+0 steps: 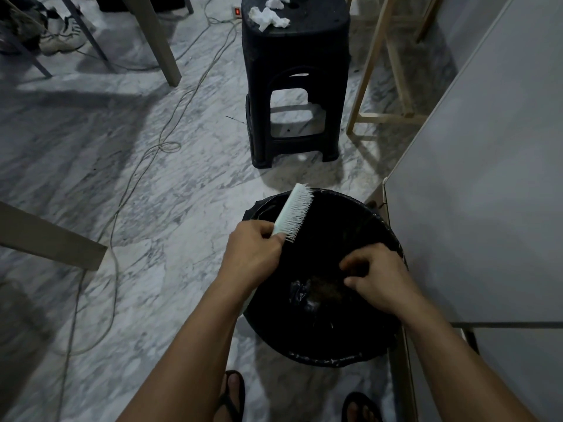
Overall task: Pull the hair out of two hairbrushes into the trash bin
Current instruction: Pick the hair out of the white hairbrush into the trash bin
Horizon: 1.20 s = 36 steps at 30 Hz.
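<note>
My left hand (254, 251) grips the handle of a pale green hairbrush (292, 213) with white bristles. The brush head points up and away over the left rim of the black trash bin (304, 356), bristles facing right. My right hand (376, 277) hovers over the bin's opening with fingers curled and pinched together; whether hair is between the fingertips is too dark to tell. A brownish clump of hair (327, 292) lies inside the bin on the black liner. No second hairbrush is in view.
A black plastic stool (294, 86) with crumpled white tissues (269, 15) on top stands beyond the bin. A grey cabinet (475, 193) flanks the bin's right side. Cables (146, 166) trail across the marble floor. Wooden furniture legs stand left and far right. My sandalled feet are below.
</note>
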### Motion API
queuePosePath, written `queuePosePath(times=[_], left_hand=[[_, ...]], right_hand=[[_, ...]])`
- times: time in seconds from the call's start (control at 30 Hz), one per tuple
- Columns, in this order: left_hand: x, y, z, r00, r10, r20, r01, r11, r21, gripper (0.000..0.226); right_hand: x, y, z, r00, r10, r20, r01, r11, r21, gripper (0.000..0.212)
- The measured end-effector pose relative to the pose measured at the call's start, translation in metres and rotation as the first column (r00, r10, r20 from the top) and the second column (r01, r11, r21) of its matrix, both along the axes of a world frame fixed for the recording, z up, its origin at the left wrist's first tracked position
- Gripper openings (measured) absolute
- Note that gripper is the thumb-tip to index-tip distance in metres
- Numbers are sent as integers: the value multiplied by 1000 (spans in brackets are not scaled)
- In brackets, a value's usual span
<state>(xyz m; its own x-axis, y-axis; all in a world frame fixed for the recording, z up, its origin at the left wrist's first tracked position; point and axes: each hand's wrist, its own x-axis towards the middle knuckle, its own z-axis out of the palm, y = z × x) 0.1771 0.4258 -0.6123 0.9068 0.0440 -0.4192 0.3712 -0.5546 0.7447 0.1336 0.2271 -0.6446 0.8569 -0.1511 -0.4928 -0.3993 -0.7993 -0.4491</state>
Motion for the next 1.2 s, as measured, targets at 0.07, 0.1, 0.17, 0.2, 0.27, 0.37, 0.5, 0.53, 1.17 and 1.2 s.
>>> queuePosePath(times=[0.07,0.1,0.17,0.2,0.27,0.37,0.5,0.53,1.17,1.2], left_hand=[[-3,-6,0,998,-61,-19,60,998,-18,17],[-4,-9,-1,996,-83,-26,82,996,-30,17],[-5,-14,-3,992,-115,-55,111,991,-73,18],[-7,-16,-2,988,-133,-74,125,987,-101,21],[-9,-20,-3,980,-177,-92,162,976,-142,27],[-13,-23,-4,973,-223,-53,213,967,-141,29],[-11,-21,-3,985,-171,-3,170,981,-92,26],[-10,-20,-2,989,-148,6,148,986,-82,26],[-13,-17,13,968,-220,-123,176,940,-292,27],[-14,-17,13,969,-218,-116,179,943,-279,27]], right_hand=[[4,7,2,1000,-16,9,15,991,131,61],[5,12,3,995,-93,27,82,956,283,72],[6,21,4,968,-248,23,182,764,619,79],[5,24,3,962,-273,-3,188,657,730,76],[4,25,-1,963,-265,-45,187,540,821,58],[3,23,2,974,-218,55,109,672,732,23],[3,14,-2,972,-178,155,72,848,525,25],[4,12,-2,973,-171,154,72,862,501,28],[5,19,-7,955,-275,109,62,548,834,43],[6,19,-7,954,-281,101,75,553,830,31]])
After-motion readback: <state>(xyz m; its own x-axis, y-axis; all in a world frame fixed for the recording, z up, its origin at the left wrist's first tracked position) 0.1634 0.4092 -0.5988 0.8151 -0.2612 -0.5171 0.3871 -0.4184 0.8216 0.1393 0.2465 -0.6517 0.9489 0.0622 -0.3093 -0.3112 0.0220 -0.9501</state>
